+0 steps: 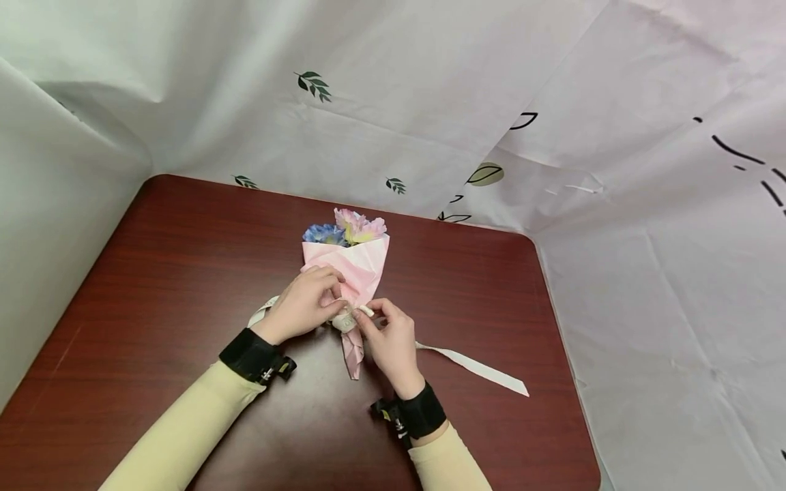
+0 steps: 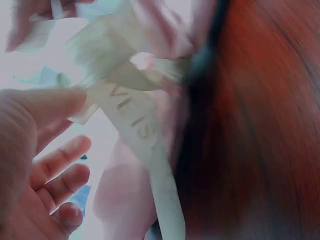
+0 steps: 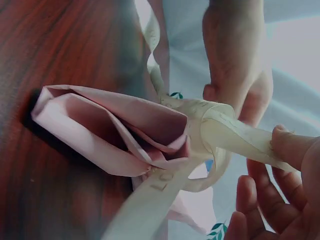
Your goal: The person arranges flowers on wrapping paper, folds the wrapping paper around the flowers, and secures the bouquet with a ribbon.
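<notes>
A bouquet of blue (image 1: 324,234) and pink flowers (image 1: 362,228) lies on the table in pink wrapping paper (image 1: 353,262). A cream ribbon (image 1: 345,320) with printed letters circles the narrow neck of the wrap, looped into a knot. My left hand (image 1: 309,300) pinches the ribbon at the knot between thumb and index finger, its other fingers loosely bent. From the right, my right hand (image 1: 393,341) pinches a ribbon loop (image 3: 240,137) between thumb and fingers. Below the knot the folded paper end (image 3: 85,125) sticks out toward me.
One loose ribbon tail (image 1: 482,368) stretches right across the dark red wooden table (image 1: 479,293); another tail (image 1: 263,311) curves out left behind my left wrist. White cloth (image 1: 381,123) with leaf prints hangs behind and beside the table. Black straps with small cameras (image 1: 250,356) circle both wrists.
</notes>
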Demonstrator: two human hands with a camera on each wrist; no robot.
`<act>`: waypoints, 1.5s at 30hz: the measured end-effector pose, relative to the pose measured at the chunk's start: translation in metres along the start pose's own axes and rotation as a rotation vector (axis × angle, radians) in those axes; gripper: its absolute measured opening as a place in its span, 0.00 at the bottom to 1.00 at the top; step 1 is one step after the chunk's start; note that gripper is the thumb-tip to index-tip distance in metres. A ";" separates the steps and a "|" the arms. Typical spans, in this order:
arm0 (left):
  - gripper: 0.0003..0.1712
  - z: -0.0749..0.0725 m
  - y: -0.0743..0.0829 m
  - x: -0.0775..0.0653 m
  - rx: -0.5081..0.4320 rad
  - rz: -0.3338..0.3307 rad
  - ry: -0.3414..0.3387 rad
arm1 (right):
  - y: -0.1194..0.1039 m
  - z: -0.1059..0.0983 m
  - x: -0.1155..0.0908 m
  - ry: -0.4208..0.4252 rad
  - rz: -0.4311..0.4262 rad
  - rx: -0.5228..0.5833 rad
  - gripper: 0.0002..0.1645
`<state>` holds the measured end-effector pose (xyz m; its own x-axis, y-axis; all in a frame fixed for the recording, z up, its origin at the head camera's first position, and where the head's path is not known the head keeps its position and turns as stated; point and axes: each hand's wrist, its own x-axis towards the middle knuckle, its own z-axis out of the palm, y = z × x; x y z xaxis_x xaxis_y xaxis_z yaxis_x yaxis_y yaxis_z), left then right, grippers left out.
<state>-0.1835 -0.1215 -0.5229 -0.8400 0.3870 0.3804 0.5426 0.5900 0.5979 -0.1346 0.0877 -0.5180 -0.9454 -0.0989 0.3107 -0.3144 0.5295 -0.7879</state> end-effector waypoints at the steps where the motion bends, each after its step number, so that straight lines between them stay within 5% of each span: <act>1: 0.13 -0.003 0.002 -0.001 -0.055 -0.026 0.008 | 0.000 -0.002 0.001 -0.007 0.029 0.024 0.12; 7: 0.14 -0.015 0.011 -0.007 -0.241 -0.177 0.050 | 0.003 -0.017 0.008 -0.076 0.142 0.131 0.13; 16: 0.18 -0.016 0.010 -0.011 -0.240 -0.228 0.138 | 0.002 -0.037 0.016 -0.194 0.197 0.242 0.20; 20: 0.20 -0.016 0.007 -0.013 -0.187 -0.214 0.143 | 0.001 -0.042 0.017 -0.253 0.168 0.133 0.20; 26: 0.21 -0.017 0.005 -0.015 -0.164 -0.188 0.126 | -0.004 -0.049 0.016 -0.167 0.088 -0.068 0.08; 30: 0.21 -0.015 0.004 -0.016 -0.172 -0.197 0.116 | -0.007 -0.051 0.017 -0.126 0.066 -0.056 0.02; 36: 0.22 -0.013 0.001 -0.018 -0.161 -0.208 0.129 | -0.011 -0.052 0.019 -0.069 0.061 -0.016 0.14; 41: 0.25 -0.014 -0.001 -0.019 -0.148 -0.217 0.141 | -0.011 -0.056 0.023 -0.111 0.076 -0.040 0.20; 45: 0.26 -0.015 -0.005 -0.020 -0.125 -0.230 0.135 | -0.007 -0.062 0.025 -0.182 0.082 -0.124 0.13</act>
<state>-0.1693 -0.1425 -0.5228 -0.9386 0.1504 0.3107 0.3401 0.5564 0.7582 -0.1510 0.1334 -0.4719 -0.9707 -0.1960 0.1388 -0.2339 0.6400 -0.7319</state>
